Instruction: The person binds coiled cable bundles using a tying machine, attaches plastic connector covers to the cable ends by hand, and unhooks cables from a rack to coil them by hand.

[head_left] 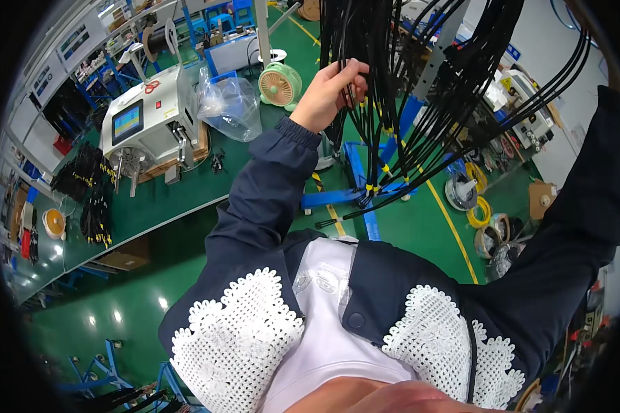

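Note:
A thick bunch of black cables (pixel 372 48) hangs in front of me from above, several of its lower ends marked with yellow bands. My left hand (pixel 334 89) is at the left side of this bunch, fingers curled in around some of the strands. Exactly how many strands lie in the fingers is hidden. On the right my dark sleeve (pixel 585 165) reaches up and out to the picture's edge; the right hand itself is outside the view. More black cables (pixel 517 124) sweep from the bunch toward the upper right.
A blue wheeled stand (pixel 355 168) is below the cables. To the left, a green workbench (pixel 179 196) carries a white machine with a screen (pixel 148 113), a plastic bag (pixel 231 103), a green fan (pixel 280 85) and black cable bundles (pixel 93 186). Yellow coils (pixel 479 213) lie at right.

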Motion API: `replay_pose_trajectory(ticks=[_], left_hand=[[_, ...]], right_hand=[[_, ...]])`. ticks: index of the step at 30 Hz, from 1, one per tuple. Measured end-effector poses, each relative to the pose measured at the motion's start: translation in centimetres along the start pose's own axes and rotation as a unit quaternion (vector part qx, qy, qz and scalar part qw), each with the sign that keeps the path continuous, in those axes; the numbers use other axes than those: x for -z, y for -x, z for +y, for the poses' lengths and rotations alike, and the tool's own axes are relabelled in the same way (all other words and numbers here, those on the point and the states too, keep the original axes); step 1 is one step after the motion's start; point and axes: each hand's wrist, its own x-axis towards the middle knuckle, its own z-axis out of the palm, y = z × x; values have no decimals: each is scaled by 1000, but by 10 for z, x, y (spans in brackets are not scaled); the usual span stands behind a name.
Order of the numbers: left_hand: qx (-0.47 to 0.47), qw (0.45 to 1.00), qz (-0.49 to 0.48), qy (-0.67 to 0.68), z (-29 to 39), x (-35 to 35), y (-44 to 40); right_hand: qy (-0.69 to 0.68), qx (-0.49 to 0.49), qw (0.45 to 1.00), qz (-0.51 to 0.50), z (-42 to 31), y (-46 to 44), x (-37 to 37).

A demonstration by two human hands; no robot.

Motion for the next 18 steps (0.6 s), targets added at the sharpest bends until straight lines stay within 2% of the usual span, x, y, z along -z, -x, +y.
replay_pose_trajectory(ticks=[5, 8, 11, 13, 16, 18], left_hand=[[-30, 996, -60, -52, 7, -11, 0], [-8, 999, -39, -36, 4, -12, -5], [-27, 996, -10, -87, -17, 0, -3], [-2, 993, 27, -113, -30, 4, -2], [-20, 984, 57, -165, -31, -3, 1], [-40, 980, 62, -184, -25, -11, 3]], right_hand=[[-2, -35, 999, 15, -11, 6, -17], [-30, -35, 999, -1, -4, 5, -19], [-35, -38, 999, -7, 1, 7, -20], [-26, -49, 998, -11, 7, 8, -13], [-52, -38, 995, -73, 13, 17, -5], [-84, -50, 982, -164, 2, 28, 0]])
